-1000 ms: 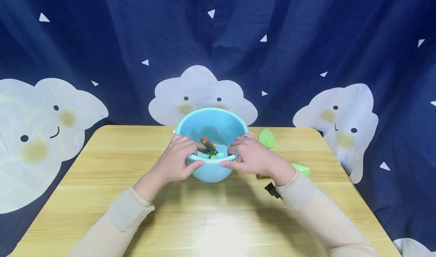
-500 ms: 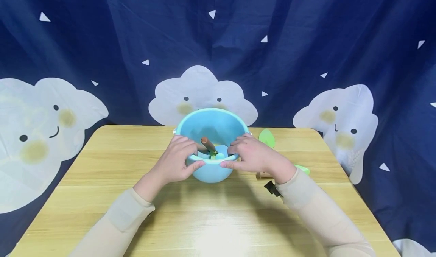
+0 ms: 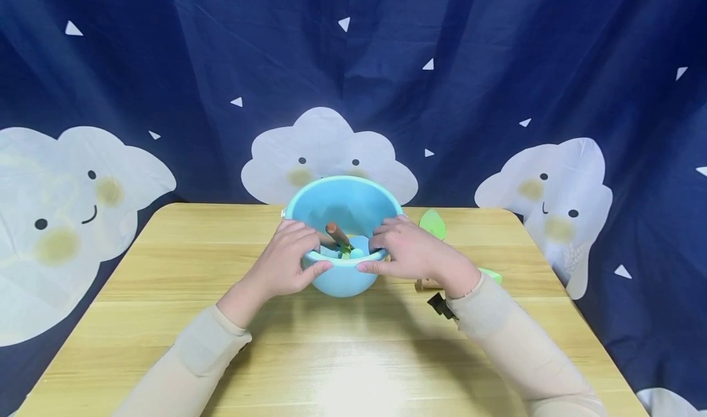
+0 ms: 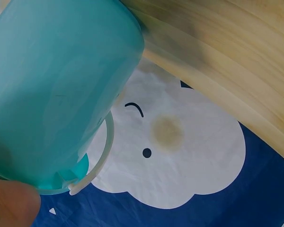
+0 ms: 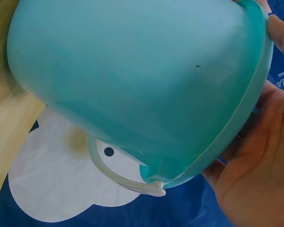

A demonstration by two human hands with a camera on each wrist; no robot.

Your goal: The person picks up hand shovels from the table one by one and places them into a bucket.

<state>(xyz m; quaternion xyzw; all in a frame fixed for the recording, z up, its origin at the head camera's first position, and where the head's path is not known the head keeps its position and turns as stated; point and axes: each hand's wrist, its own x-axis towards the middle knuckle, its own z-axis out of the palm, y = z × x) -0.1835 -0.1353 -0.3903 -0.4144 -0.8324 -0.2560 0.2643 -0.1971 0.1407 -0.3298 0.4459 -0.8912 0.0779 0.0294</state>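
Observation:
A light blue bucket [image 3: 342, 280] stands tilted toward me near the table's far edge. My left hand [image 3: 283, 258] grips the left of its near rim, fingers curled inside and thumb outside. On the right of that rim, my right hand [image 3: 414, 250] holds on in the same way, its thumb on the outer wall. Inside the bucket, a brown handle [image 3: 337, 233] sticks up among blue and green pieces, partly hidden by the rim. The white bail [image 5: 125, 182] hangs behind the bucket in the right wrist view.
Right of the bucket, a green leaf-shaped piece [image 3: 432, 224] lies on the wooden table [image 3: 166, 282]. Another green piece [image 3: 491, 276] and a brown handle [image 3: 428, 284] lie partly behind my right wrist. A dark blue cloud-print curtain [image 3: 442, 97] hangs behind the table.

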